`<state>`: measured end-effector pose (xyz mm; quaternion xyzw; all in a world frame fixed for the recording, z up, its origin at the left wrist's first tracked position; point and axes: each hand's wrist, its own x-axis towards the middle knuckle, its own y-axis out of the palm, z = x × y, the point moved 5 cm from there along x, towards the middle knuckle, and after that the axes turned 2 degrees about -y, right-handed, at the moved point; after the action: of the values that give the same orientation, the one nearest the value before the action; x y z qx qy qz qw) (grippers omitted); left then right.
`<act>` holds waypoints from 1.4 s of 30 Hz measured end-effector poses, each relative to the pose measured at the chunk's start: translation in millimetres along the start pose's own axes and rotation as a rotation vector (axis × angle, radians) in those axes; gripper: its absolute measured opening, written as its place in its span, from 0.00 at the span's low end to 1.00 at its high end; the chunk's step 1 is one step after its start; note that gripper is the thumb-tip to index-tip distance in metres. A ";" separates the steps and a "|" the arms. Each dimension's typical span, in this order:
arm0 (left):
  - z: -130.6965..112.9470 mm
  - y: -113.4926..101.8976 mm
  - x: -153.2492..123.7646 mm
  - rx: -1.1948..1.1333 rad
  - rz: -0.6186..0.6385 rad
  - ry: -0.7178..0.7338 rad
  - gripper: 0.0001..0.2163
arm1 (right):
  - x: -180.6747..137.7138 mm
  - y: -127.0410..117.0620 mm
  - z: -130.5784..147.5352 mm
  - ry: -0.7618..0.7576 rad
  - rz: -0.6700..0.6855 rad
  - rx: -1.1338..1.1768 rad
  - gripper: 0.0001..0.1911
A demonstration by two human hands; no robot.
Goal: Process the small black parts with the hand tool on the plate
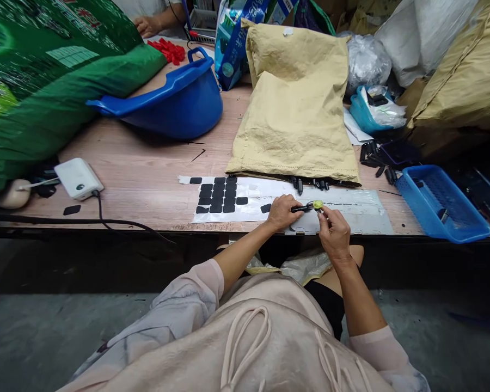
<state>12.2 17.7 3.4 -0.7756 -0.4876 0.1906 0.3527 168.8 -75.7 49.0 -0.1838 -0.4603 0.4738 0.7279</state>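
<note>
My left hand [283, 212] is closed around a small black stick-shaped part [301, 207] with a yellow-green tip [317, 204], held just above the table's front edge. My right hand [334, 231] pinches at that yellow-green tip from the right. Under both hands lies a clear plastic sheet [351, 209]. To the left on the sheet sit several black square pads [218, 194] in rows. More small black parts [310, 184] lie at the mouth of a tan paper sack [296, 103] just behind my hands.
A blue basin [175, 100] and a big green sack [44, 81] stand at the left. There is a blue basket [441, 204] at the right edge and a white adapter [78, 178] with cable at left. Another person's hand [147, 24] rests near red pieces [169, 50] far back.
</note>
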 end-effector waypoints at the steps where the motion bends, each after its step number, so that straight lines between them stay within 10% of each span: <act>1: -0.1 -0.4 0.2 -0.011 0.001 -0.007 0.09 | 2.8 -1.0 3.2 -0.004 -0.011 -0.005 0.16; 22: -1.4 -1.2 1.1 -0.061 -0.006 -0.048 0.05 | 5.6 2.2 -1.3 0.057 0.046 -0.096 0.16; 34: 1.4 2.6 1.9 -0.045 -0.018 -0.034 0.04 | 32.9 -12.2 -92.5 0.178 -0.027 -0.401 0.16; 42: 4.2 1.3 0.0 -0.040 0.013 -0.022 0.07 | 21.5 0.6 -100.6 0.216 -0.073 -0.431 0.16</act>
<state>10.4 18.9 -0.4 -0.7833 -0.4902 0.1916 0.3306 256.2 -39.9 8.0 -0.3678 -0.4766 0.3157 0.7334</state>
